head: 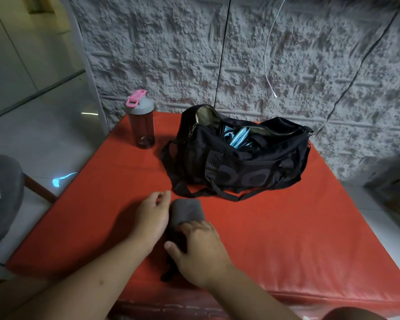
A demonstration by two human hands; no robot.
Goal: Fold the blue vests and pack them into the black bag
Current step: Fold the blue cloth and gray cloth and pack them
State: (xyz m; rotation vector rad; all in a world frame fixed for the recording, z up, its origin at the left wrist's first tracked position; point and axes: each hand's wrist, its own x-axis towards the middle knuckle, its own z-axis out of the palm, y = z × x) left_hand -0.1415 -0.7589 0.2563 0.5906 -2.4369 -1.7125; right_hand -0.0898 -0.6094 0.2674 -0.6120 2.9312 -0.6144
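Observation:
A dark grey folded garment (187,213) lies on the red table (286,239) near its front edge, with a black strap end trailing toward me. My right hand (200,250) rests on top of its near part, fingers curved over the cloth. My left hand (154,215) lies against its left side, fingers loosely bent. The black bag (238,162) stands open at the back of the table, with light blue items (238,137) and black straps showing inside. Its carry straps spill onto the table toward the garment.
A dark bottle with a grey lid and pink cap (141,120) stands left of the bag near the table's back corner. A white cable (269,54) hangs on the rough wall behind. A grey chair cushion (2,199) sits to the left.

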